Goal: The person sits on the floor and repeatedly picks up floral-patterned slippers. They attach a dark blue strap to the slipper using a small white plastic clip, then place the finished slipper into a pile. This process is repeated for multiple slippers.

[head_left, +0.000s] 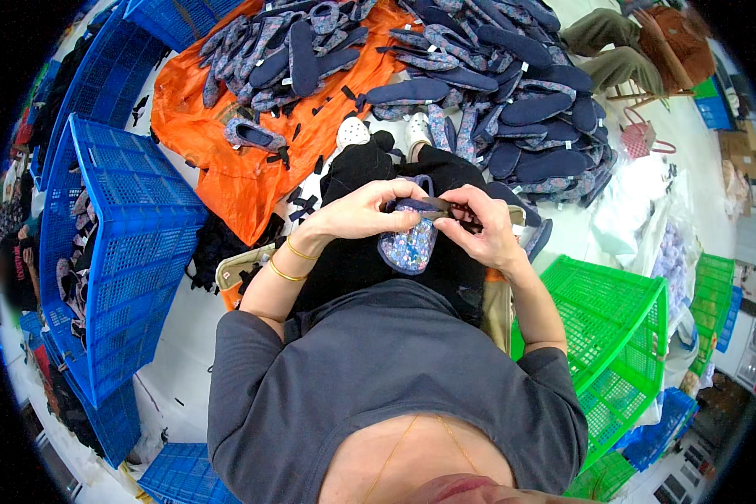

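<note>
Heaped slippers (512, 84) ahead — left hand (363, 214) and right hand (484, 227) both pinch one floral slipper (410, 244), steadied over the lap.

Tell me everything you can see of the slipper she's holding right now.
The slipper is a soft fabric one: floral-patterned blue-grey panel with dark navy edging, matching the piles ahead. It is held over the person's lap, its patterned face up toward the camera. The left hand grips its upper left edge; the right hand pinches a dark strip at its top right. The hands hide its upper part.
</note>
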`<state>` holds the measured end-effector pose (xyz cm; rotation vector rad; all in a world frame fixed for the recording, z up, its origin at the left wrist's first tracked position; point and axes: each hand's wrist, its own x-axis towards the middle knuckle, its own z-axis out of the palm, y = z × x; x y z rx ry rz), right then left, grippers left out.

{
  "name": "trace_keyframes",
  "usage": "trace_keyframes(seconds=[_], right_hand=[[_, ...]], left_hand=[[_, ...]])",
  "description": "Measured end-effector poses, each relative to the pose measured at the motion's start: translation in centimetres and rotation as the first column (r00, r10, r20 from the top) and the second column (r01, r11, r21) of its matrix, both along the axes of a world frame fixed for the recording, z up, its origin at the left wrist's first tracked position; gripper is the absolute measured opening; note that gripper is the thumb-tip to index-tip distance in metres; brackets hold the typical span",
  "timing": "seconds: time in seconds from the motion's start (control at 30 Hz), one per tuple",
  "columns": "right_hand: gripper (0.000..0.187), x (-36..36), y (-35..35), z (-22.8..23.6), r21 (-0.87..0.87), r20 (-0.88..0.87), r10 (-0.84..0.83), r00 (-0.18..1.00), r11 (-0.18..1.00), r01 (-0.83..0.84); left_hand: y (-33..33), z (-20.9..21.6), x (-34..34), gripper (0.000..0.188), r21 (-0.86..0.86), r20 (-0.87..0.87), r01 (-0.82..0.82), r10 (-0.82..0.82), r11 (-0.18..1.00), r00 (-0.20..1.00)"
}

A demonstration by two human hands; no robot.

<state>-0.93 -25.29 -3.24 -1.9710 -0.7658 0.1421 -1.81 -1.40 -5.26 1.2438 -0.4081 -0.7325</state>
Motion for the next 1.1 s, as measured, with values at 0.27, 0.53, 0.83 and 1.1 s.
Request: trace_keyframes(seconds=[0.27,0.53,0.83,1.1], right_hand=[[0.017,-0.6,-0.2,-2.3,0.198,-0.165,-0.103,0.981,0.971,0.136],[0.033,-2.6,-0.9,-4.6,0.286,-0.858,0.028,0.512,0.855,0.433],[0.091,-0.1,2.1,-6.1,0.706,-0.708,0.501,0.497,0.505,0.497],[0.071,-0.4,3.7,-5.5,0.241,-0.25,-0.368,0.896,0.872,0.425]], left_hand=[[0.0,0.4,-0.2,0.024,0.036,0.063,-0.034,0.031,0.999,0.997],[-0.8,2.2,-0.2,0.015,-0.08,0.561,-0.369,0.348,0.926,0.751],[-3.7,1.4,-1.3,0.022,0.066,0.83,-0.205,0.06,0.977,0.555],[-1.4,-1.3,0.9,0.07,-0.119,0.041,-0.562,0.569,0.819,0.821]])
